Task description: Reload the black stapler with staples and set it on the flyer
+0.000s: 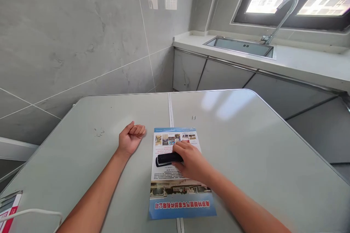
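A printed flyer (180, 209) with blue borders, small pictures and red lettering lies flat on the table, its text upside down to me. My right hand (190, 158) is closed around the rear part of a black stapler (165, 158), which rests over the middle of the flyer and points left. The fingers and palm hide the stapler's right end. To the left of the flyer, my left hand (131, 139) rests on the table in a loose fist, apart from the paper. I see nothing in it.
The light grey folding table (246, 145) has a centre seam. A small staple-like piece (194, 117) lies beyond the flyer. At the lower left are a red-and-white printed item (11, 211) and a white cable (35, 210). Behind stands a counter with a sink (240, 46) and faucet (284, 16).
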Tool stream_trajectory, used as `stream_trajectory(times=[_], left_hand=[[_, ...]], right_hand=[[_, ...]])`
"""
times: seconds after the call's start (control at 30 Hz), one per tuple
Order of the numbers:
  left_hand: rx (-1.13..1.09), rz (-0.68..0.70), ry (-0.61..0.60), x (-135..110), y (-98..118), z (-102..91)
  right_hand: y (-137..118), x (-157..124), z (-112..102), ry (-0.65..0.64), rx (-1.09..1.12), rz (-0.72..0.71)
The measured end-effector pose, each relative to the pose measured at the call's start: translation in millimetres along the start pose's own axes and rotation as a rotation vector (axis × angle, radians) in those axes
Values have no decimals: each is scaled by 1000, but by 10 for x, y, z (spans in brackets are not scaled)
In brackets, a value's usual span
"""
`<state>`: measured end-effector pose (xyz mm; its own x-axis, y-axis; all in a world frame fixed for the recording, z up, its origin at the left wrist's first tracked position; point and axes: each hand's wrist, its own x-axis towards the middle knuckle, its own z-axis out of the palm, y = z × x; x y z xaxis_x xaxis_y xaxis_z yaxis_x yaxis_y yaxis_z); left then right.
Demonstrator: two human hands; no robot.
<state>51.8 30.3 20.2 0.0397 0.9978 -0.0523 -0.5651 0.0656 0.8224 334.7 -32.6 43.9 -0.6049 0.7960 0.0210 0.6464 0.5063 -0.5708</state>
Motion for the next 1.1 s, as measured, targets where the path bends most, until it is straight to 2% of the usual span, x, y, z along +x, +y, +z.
stream_trajectory(times=[0.13,0.2,0.3,0.43,0.63,0.73,0.83,0.9,0.93,0.97,1.03,1.1], left_hand=[[-88,-31,-104,10,31,-131],[-139,-5,-107,23,37,-196],[-157,29,-78,37,36,-248],[-72,45,-113,40,12,-271],[-72,38,-210,37,-31,-322],[-98,12,-309,25,-43,-353],[-109,-27,-395,14,-51,-377],[-83,-44,-375,14,-53,-381],[-68,-45,-356,15,-53,-378],[-63,-40,-343,17,-52,-373],[-91,-13,-351,21,-48,-356],[-127,7,-377,22,-42,-339]], right_hand=[[297,-96,-370,-156,13,5],[472,-148,-536,-236,28,-13],[687,-205,-701,-286,41,-2],[802,-237,-780,-307,51,37],[791,-252,-791,-319,35,34],[786,-270,-826,-329,40,42],[847,-291,-898,-364,116,45],[948,-302,-942,-353,238,17],[1018,-305,-952,-302,303,14],[1098,-306,-953,-195,356,43],[1282,-306,-920,166,379,203],[1479,-309,-860,555,286,437]])
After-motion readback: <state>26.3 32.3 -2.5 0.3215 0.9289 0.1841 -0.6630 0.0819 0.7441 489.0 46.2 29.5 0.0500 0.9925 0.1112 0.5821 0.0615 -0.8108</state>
